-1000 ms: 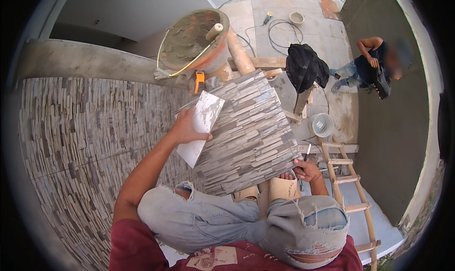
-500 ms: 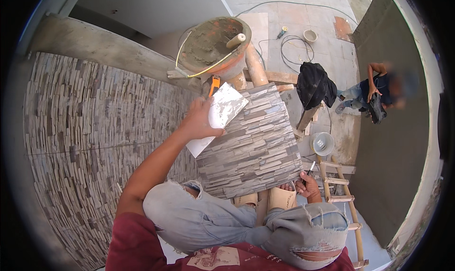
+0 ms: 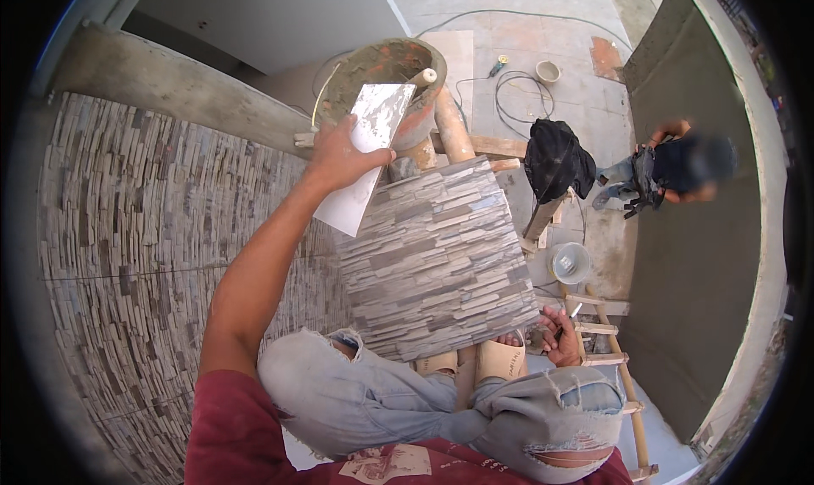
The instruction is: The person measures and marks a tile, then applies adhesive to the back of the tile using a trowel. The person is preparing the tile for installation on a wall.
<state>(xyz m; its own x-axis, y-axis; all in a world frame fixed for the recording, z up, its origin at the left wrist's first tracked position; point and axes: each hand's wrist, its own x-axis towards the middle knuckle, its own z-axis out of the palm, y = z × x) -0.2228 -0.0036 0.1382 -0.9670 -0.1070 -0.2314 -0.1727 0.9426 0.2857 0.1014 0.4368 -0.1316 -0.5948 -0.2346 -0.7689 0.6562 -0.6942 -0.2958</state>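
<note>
My left hand (image 3: 339, 154) is closed on a flat white rectangular piece (image 3: 366, 158) with mortar-like smears at its far end, thumb on top. It is raised over the far left corner of a stone-patterned tile (image 3: 437, 260), which lies in front of my knees. Right of that tile's near corner, my right hand (image 3: 560, 337) has its fingers curled around a slim pen (image 3: 576, 310) with a pale end. Just beyond the white piece stands a bucket of grey mortar (image 3: 365, 65), a rounded handle (image 3: 426, 77) leaning on its rim.
Stone-patterned tiles (image 3: 161, 231) cover the wall at left. A black cloth (image 3: 555, 158) hangs over wood at right, near a clear bucket (image 3: 569, 264) and a wooden ladder (image 3: 604, 358). Another person (image 3: 678, 163) is beside the right wall; cables (image 3: 521, 95) lie on the floor.
My left hand has moved the white piece left and away, turning it more upright; the orange tool beside it is now out of sight. My right hand has turned, tilting the pen.
</note>
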